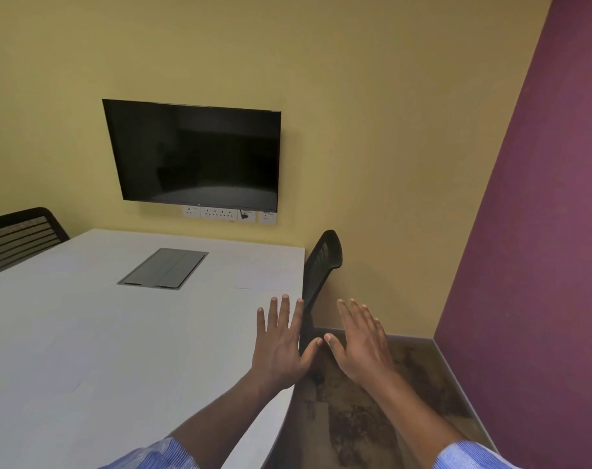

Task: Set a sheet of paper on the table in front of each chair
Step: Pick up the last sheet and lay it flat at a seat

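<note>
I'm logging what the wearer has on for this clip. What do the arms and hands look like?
Both forearms are bare, with light blue, finely striped sleeves pushed up near the elbows. The left hand and right hand are bare, with no gloves; no rings or watch visible.

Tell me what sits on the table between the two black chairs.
In the head view, only the grey cable hatch sits in the white table between the left chair and the right chair.

No readable text in my view. Small mark on TV (199,154) bottom bezel, far wall, too blurred to read.
</note>
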A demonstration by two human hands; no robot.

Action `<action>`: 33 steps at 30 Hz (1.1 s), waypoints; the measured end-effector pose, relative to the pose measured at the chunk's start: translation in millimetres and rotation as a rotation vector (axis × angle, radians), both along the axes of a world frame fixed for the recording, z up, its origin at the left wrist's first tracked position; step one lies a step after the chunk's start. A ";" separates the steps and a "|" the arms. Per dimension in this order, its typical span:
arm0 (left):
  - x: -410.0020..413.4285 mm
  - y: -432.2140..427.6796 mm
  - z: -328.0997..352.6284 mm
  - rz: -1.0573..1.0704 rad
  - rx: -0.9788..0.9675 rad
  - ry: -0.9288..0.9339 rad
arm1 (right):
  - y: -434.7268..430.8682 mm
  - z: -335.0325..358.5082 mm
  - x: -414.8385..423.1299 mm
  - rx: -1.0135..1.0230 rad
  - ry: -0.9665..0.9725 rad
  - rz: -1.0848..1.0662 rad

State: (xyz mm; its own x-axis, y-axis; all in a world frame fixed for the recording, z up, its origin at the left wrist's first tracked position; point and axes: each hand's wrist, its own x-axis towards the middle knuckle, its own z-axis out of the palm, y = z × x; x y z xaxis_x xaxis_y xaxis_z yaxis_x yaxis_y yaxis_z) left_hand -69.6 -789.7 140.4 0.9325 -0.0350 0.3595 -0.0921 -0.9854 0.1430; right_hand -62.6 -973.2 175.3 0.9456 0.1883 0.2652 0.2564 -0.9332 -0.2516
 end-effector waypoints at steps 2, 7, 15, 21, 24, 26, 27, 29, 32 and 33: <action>-21.2 6.4 0.4 0.007 0.004 -0.014 | 3.2 3.8 -26.4 0.003 -0.010 0.000; -92.1 14.2 7.9 0.000 0.006 -0.035 | 7.2 12.2 -105.2 0.047 -0.046 0.003; -241.6 21.4 12.0 -0.008 -0.021 0.021 | 16.6 8.1 -251.6 0.139 -0.077 -0.007; -316.9 49.0 17.6 0.022 0.025 0.034 | 35.0 15.2 -317.5 0.152 -0.074 0.016; -343.7 71.3 26.6 0.025 0.064 0.025 | 47.5 22.1 -335.8 0.150 -0.099 0.035; -359.3 88.1 31.9 0.032 0.069 0.017 | 57.9 24.8 -345.4 0.150 -0.095 0.039; -366.2 96.8 33.9 0.034 0.065 0.010 | 63.8 25.9 -348.9 0.150 -0.092 0.042; -377.7 115.6 36.2 0.048 0.067 0.000 | 77.8 27.8 -353.9 0.151 -0.095 0.053; -392.2 150.0 37.0 0.074 0.071 -0.003 | 107.3 31.2 -359.4 0.160 -0.091 0.079; -397.0 163.4 36.8 0.081 0.065 -0.002 | 120.2 31.8 -361.1 0.165 -0.088 0.089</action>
